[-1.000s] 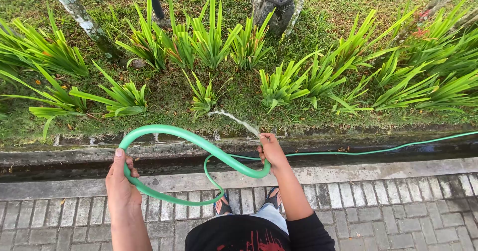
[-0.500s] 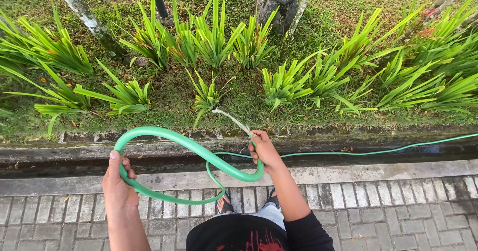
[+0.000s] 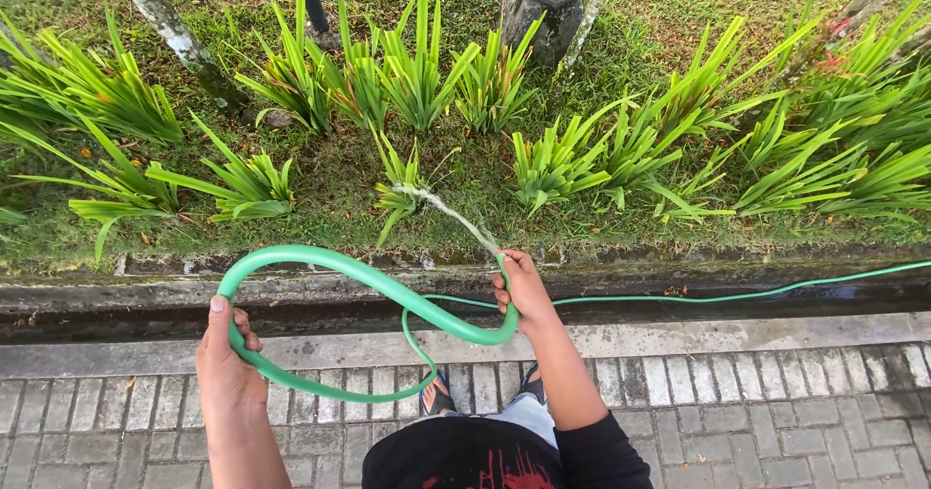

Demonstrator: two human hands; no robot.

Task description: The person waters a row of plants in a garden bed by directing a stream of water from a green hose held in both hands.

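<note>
Head view, looking down at your hands. Your right hand (image 3: pixel 524 290) is closed around the end of the green hose (image 3: pixel 388 290), with a thin jet of water (image 3: pixel 448 213) leaving it up and to the left toward a small plant (image 3: pixel 398 184) in the bed (image 3: pixel 465 174). Your left hand (image 3: pixel 225 358) is wrapped around the hose lower left, thumb pointing up along it. Between your hands the hose arches up from the left hand, runs down to the right, and curls under the right hand; a second, thinner-looking stretch loops below, passes in front of your feet (image 3: pixel 485 392), and continues right along the gutter (image 3: pixel 679 295) to the frame edge.

No container is in view; the gutter is a dark, wet channel holding only the hose run.

Edges: a concrete curb (image 3: pixel 291 261) separates the bed from the gutter; a paler strip borders the brick paving (image 3: pixel 776 411) you stand on. Past the curb stand rows of long-leaved plants, a slanted trunk (image 3: pixel 170 29) upper left, and a post base (image 3: pixel 538 9) top centre. The paving lies open on both sides of you.
</note>
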